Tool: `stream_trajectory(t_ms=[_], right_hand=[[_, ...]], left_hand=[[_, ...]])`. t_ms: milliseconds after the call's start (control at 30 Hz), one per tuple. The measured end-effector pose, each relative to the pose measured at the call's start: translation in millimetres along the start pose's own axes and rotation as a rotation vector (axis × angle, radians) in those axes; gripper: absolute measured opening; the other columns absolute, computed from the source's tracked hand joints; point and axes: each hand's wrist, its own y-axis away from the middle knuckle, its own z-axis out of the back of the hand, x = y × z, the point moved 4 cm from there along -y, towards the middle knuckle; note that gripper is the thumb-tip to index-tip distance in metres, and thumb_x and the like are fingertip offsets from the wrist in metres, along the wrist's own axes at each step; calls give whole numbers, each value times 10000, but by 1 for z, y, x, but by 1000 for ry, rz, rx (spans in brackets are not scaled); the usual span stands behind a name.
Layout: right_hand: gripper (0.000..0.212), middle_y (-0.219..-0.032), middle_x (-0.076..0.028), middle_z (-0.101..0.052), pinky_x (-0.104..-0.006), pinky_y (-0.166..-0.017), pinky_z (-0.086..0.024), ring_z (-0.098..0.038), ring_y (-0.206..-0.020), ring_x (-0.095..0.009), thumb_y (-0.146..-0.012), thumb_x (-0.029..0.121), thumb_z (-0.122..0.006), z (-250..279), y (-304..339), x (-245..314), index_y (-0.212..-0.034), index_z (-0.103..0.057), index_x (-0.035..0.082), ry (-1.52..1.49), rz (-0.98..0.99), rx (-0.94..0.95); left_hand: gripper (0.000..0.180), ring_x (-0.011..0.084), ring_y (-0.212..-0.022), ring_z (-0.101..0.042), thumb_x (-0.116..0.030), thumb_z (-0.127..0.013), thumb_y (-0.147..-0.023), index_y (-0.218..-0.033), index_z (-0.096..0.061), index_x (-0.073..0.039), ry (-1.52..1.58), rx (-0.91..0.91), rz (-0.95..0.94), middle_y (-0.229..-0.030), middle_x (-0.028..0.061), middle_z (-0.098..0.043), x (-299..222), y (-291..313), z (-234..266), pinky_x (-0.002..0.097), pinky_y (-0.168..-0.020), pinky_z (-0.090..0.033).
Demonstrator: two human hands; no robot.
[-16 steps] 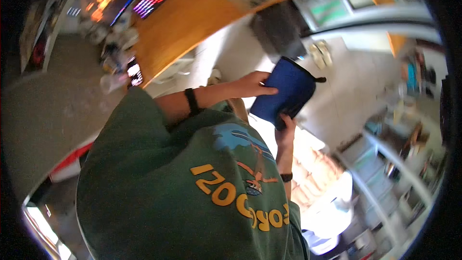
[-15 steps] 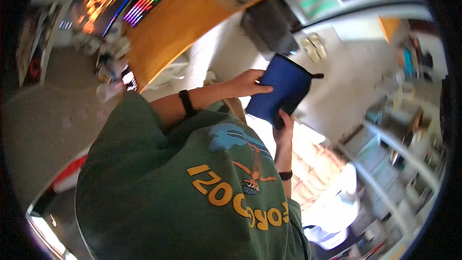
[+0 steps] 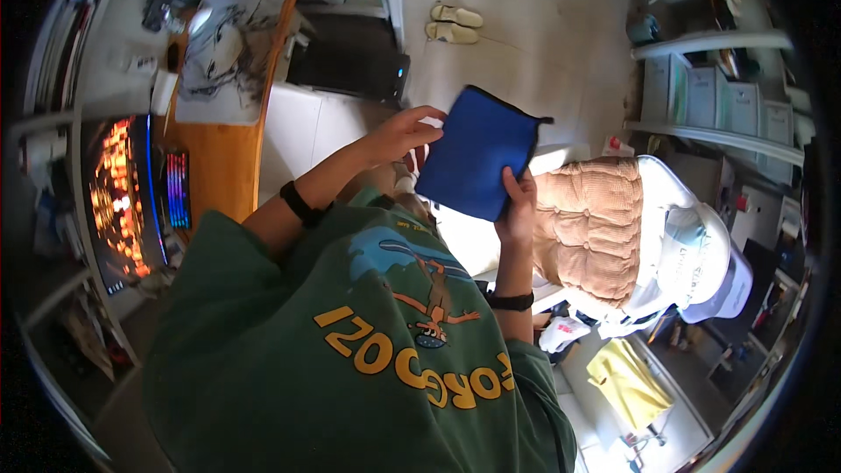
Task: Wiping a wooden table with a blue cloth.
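Note:
A flat blue cloth-like piece (image 3: 482, 155), roughly square with black edging and a small black tab at its far right corner, hangs in front of my body. It could be a towel or a thin pouch; I cannot tell which. At its left edge, my left hand (image 3: 406, 133) pinches with the fingertips. My right hand (image 3: 519, 203) grips the near right edge, thumb lying over the top face and the other fingers hidden beneath. Both wrists wear black bands.
To the right stands a white chair with a brown tufted cushion (image 3: 589, 232) and a cap on it. On the left is a wooden desk (image 3: 229, 166) with a lit monitor (image 3: 123, 201) and keyboard. A black box (image 3: 350, 60) and pale slippers (image 3: 454, 24) lie ahead on the floor.
The view has turned, bringing the desk to the left and the chair to the right. The blue piece lies flatter, and my left hand has slid from its face to its edge.

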Motion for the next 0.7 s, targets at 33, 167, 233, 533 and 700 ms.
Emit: stream_trajectory(t_ms=[33,167,233,533,700], right_hand=[[284,-1243,-113,-733,-342,-973,-584,-725,-1083,-201,-1080,105,-630,16,-7,12,-1343,-628,-4,-51,59,-79],[308,-1293,-113,-714,-409,-1037,-564,-701,-1170,-236,-1076,143,-640,69,-41,55,-1356,-633,16,-117,186,-281],[315,-1286,-107,-706,-413,-1063,-526,-676,-1177,-243,-1057,110,-650,66,-60,78,-1356,-626,12,-126,211,-333],[498,-1354,-108,-654,-406,-1135,-456,-616,-1258,-255,-928,-11,-641,21,-169,147,-1422,-578,-8,-56,224,-309],[573,-1337,-105,-659,-398,-1148,-440,-612,-1276,-267,-853,14,-656,-8,-223,177,-1421,-585,-17,27,109,-255]], left_hand=[[411,172,-788,-738,-252,-588,-1116,-1476,-541,-60,-52,52,118,-1065,118,-736,-11,-13,-1,308,-642,-593],[363,158,-660,-695,-328,-536,-1139,-1375,-603,-60,-146,-23,125,-924,91,-712,-27,-79,31,291,-597,-561],[365,145,-656,-680,-345,-545,-1139,-1344,-628,-54,-120,-35,122,-918,81,-715,-34,-117,46,287,-593,-557],[397,162,-945,-725,-369,-577,-1135,-1407,-598,-81,-225,186,61,-1202,102,-709,-139,-260,35,309,-774,-577],[449,151,-1191,-632,-296,-702,-1081,-1419,-610,-15,-90,382,4,-1286,78,-701,-168,-312,15,345,-1071,-498]])
